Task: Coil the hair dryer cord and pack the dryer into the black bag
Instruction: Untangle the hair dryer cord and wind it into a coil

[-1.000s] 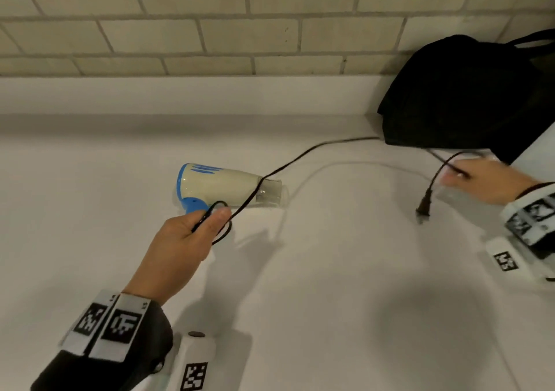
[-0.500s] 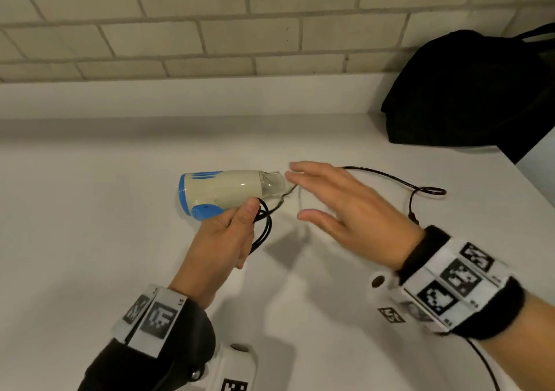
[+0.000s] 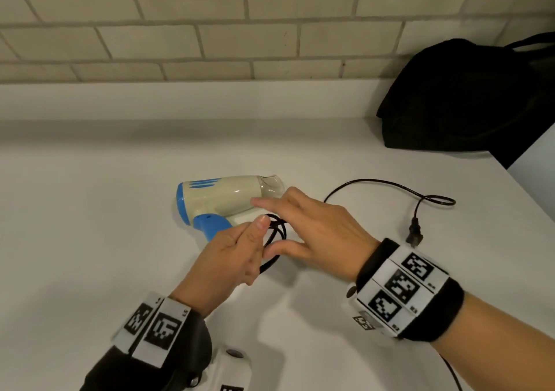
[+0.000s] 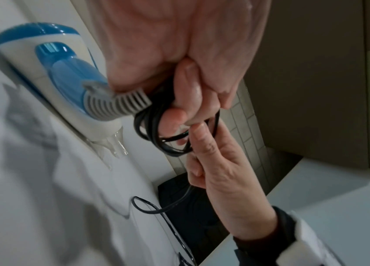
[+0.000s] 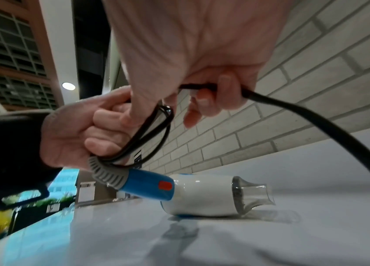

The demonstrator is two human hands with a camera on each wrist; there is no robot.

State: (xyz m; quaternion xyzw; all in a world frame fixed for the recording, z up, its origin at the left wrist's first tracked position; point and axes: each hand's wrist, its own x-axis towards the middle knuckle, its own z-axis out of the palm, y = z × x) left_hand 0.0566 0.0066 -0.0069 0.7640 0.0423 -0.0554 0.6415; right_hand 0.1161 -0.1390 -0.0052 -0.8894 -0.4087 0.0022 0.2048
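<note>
The white and blue hair dryer (image 3: pixel 222 198) lies on its side on the white counter (image 3: pixel 90 210), nozzle pointing right. My left hand (image 3: pixel 240 246) is just in front of its blue handle and grips a few loops of the black cord (image 3: pixel 277 231) near the grey strain relief (image 5: pixel 108 172). My right hand (image 3: pixel 315 228) is against the left one, with its fingers (image 5: pixel 213 93) curled round the cord (image 5: pixel 315 122) as it leaves the loops. The loose rest of the cord (image 3: pixel 390 184) arcs right to the plug (image 3: pixel 416 236). The black bag (image 3: pixel 468 96) sits at the back right.
A brick wall (image 3: pixel 270 30) and a low white ledge (image 3: pixel 180 102) run along the back of the counter. The counter's right edge (image 3: pixel 528 192) runs just past the bag and the plug.
My right hand has come from the far right by the bag over to my left hand, drawing the cord in. The loops in my left hand have grown. The plug now lies nearer.
</note>
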